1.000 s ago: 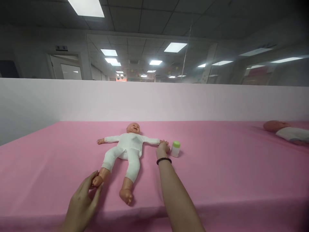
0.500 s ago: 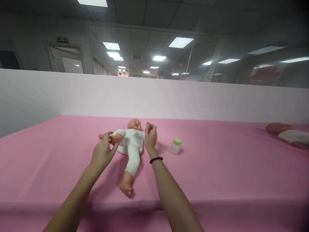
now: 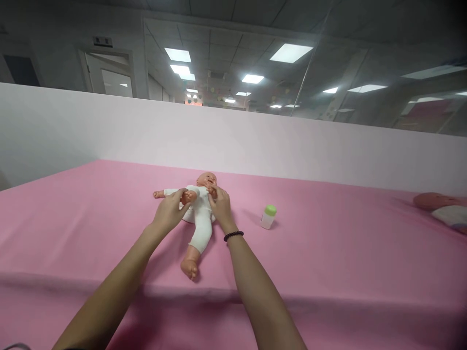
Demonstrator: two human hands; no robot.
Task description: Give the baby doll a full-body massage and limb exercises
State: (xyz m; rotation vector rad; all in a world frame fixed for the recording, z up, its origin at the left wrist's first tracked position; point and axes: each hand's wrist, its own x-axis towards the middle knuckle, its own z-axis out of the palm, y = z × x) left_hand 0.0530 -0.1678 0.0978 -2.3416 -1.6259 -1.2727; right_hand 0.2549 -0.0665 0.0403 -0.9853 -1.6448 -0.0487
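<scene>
A baby doll (image 3: pixel 202 214) in white clothes lies on its back on the pink cloth, its head toward the white wall. One of its legs is bent up over the belly, and my left hand (image 3: pixel 170 210) grips the raised foot (image 3: pixel 188 196). The other leg stretches toward the table's front edge. Near the doll's chest, my right hand (image 3: pixel 221 204), with a dark beaded bracelet above it, holds the doll's hand (image 3: pixel 210 189) just below the face. The doll's other arm reaches out to the left, untouched.
A small bottle with a green cap (image 3: pixel 268 217) stands right of the doll on the pink table cover (image 3: pixel 328 243). Another doll (image 3: pixel 432 201) lies at the far right. Behind the table runs a low white wall (image 3: pixel 233 141) below glass.
My right hand has brought the doll's hand inward over its chest. My left hand and the raised foot have shifted right toward the belly. The camera view has tilted slightly.
</scene>
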